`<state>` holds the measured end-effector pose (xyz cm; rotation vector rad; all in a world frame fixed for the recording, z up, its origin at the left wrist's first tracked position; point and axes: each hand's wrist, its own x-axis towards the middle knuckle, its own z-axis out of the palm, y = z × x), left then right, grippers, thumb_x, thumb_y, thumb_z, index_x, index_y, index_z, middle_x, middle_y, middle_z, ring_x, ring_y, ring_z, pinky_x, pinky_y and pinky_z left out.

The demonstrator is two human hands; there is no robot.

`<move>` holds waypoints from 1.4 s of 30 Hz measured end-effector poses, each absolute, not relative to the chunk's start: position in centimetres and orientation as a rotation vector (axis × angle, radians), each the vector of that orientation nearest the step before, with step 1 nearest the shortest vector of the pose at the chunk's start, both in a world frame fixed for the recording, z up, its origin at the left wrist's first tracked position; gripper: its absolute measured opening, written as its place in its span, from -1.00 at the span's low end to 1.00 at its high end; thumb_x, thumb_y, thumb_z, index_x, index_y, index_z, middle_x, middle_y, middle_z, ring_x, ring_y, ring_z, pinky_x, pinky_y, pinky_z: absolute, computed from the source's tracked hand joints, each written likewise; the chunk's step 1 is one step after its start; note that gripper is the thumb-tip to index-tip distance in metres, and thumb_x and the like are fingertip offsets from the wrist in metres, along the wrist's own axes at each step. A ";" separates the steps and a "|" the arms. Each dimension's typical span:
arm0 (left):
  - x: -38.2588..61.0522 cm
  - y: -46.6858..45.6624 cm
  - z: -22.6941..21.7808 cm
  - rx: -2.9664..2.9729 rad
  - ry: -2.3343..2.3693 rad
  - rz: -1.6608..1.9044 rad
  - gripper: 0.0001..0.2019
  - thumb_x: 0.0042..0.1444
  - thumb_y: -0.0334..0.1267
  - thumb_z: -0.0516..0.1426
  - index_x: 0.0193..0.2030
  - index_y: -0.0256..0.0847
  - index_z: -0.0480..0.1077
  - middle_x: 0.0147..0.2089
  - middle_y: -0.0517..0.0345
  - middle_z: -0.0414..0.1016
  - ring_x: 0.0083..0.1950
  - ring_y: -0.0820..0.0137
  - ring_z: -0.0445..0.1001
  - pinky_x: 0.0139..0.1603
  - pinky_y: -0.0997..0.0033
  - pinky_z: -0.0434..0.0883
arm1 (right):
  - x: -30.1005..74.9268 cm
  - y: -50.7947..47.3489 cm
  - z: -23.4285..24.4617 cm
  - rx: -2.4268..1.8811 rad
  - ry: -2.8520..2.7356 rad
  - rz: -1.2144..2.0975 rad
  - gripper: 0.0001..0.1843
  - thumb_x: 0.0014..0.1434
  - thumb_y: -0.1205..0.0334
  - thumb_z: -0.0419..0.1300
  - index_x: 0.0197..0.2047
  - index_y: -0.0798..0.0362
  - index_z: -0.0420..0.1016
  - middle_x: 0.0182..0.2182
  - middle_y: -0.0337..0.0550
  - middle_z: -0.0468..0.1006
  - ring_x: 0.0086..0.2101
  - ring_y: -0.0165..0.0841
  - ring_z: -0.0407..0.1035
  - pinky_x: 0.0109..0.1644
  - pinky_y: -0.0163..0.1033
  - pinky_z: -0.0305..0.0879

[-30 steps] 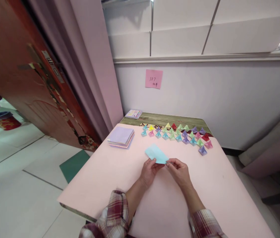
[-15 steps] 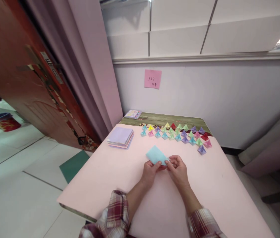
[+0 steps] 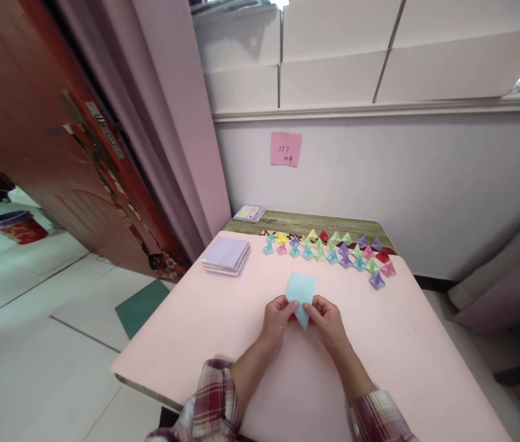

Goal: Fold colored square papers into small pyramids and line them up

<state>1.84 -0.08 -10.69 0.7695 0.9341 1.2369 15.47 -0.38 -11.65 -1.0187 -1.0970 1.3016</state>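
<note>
A light blue sheet of origami paper [image 3: 301, 288], folded to a point at its near end, is held up over the pink-covered table [image 3: 204, 325]. My left hand [image 3: 280, 316] pinches its left edge, thumb on top. On the right edge, my right hand [image 3: 325, 314] grips it the same way, thumb on the face and fingers curled behind. The fingers behind the paper are partly hidden. Beyond the hands stand rows of small folded paper pieces [image 3: 345, 261] in blue, green, purple, pink, yellow and red.
To the left lies a stack of coloured square paper [image 3: 226, 253]. A small printed pack [image 3: 250, 213] rests at the table's back left corner. A pink note [image 3: 286, 149] is stuck on the wall. A red door [image 3: 75, 184] and a bucket [image 3: 18, 227] are at left.
The blue paper has been turned, from lying slanted with a corner to the upper left, to its point facing me. Both hands now hold opposite side edges.
</note>
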 end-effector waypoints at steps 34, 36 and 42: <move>-0.1 -1.1 -7.4 1.336 1.071 1.119 -0.68 -0.03 -0.19 0.24 -0.11 -0.24 0.50 -0.52 0.24 0.42 -0.48 0.46 0.35 -0.42 0.50 0.27 | 17.3 -0.4 -10.7 -1.152 -1.270 1.115 -0.58 -0.06 0.06 0.37 -0.11 0.02 0.60 -0.24 -0.10 0.61 -0.31 -0.24 0.44 -0.25 -0.20 0.39; -0.3 -1.0 -7.4 1.365 1.114 1.127 -0.73 -0.05 -0.18 0.25 -0.20 -0.24 0.52 -0.53 0.23 0.41 -0.49 0.46 0.35 -0.43 0.50 0.27 | 17.3 -0.4 -10.8 -1.181 -1.307 1.062 -0.63 -0.04 0.03 0.36 -0.16 0.00 0.62 -0.28 -0.11 0.61 -0.35 -0.26 0.43 -0.29 -0.22 0.37; -0.2 -0.9 -7.5 1.320 1.139 1.069 -0.81 -0.06 -0.15 0.26 -0.41 -0.25 0.49 -0.54 0.20 0.42 -0.50 0.44 0.37 -0.47 0.50 0.30 | 17.3 -0.3 -10.9 -1.190 -1.265 0.997 -0.73 -0.10 0.00 0.39 -0.43 0.04 0.62 -0.28 -0.07 0.57 -0.27 -0.23 0.42 -0.35 -0.27 0.32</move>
